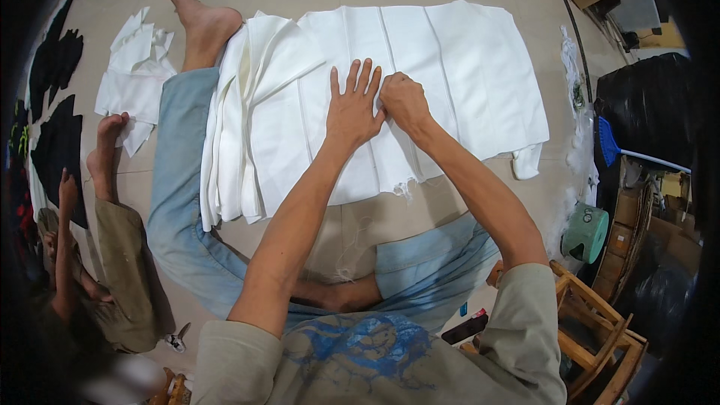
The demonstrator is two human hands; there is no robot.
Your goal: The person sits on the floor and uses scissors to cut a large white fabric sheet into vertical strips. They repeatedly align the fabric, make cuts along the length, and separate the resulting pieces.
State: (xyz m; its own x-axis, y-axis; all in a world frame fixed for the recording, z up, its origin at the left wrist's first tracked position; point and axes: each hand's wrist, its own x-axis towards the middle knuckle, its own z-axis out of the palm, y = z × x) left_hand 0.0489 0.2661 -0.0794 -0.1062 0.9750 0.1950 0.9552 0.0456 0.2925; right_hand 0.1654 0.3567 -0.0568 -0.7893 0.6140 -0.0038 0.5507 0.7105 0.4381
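A long piece of white fabric (pixel 480 82) lies spread on the floor in front of me, crossed by several raised seams or fold lines. My left hand (pixel 352 111) rests flat on its middle, fingers stretched out and apart. Right beside it, my right hand (pixel 405 103) is closed, with the fingers curled down against the cloth at a seam. What it pinches is hidden beneath the fingers. On the left, folded white layers (pixel 244 105) are bunched next to my foot. Loose threads hang from the near edge.
Another person's foot (pixel 109 139) and hand (pixel 67 191) are at the left, by white cloth scraps (pixel 135 75) and black cloth pieces (pixel 60 135). On the right are a blue broom (pixel 609 142), a green container (pixel 585 232), a wooden stool (pixel 592 307) and black plastic bags (pixel 645 105).
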